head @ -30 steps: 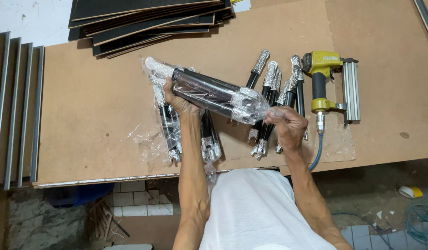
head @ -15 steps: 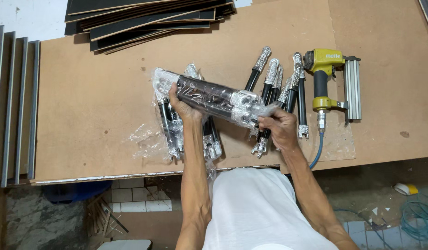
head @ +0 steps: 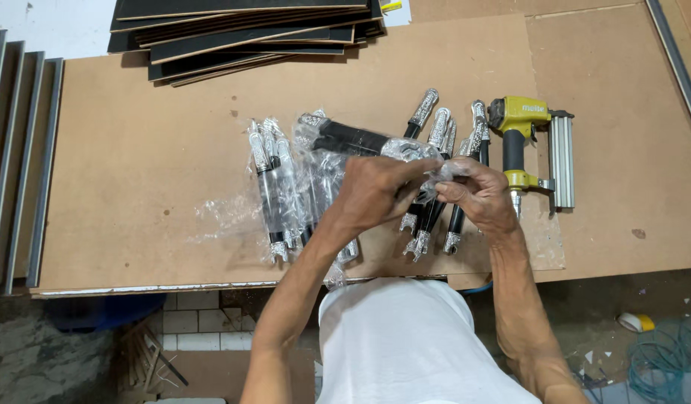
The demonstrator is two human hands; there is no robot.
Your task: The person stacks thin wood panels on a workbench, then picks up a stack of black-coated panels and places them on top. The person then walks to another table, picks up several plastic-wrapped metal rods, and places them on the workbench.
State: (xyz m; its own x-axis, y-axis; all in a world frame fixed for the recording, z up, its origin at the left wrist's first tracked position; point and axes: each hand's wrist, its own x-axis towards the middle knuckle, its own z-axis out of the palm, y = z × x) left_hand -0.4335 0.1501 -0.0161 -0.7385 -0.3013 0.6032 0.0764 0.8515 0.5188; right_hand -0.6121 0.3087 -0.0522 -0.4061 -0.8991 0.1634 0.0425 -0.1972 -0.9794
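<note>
A black handle with silver ends, wrapped in clear plastic [head: 353, 138], is held above the brown board [head: 143, 164]. My left hand [head: 375, 191] grips it near its right end. My right hand [head: 476, 191] pinches the crumpled plastic at that same end. Several wrapped handles [head: 274, 187] lie on the board to the left of my hands. Several unwrapped black and silver handles [head: 439, 135] lie behind and between my hands.
A yellow and black nail gun [head: 529, 146] with a hose lies right of the handles. A stack of dark boards [head: 248, 30] sits at the far edge. Grey metal profiles [head: 16, 150] lie along the left. Loose plastic wrap [head: 225, 217] lies on the board.
My left hand has slid from the handle's left end to its right end, close to my right hand. The view has shifted right, and the wrapped handle sits more to the right.
</note>
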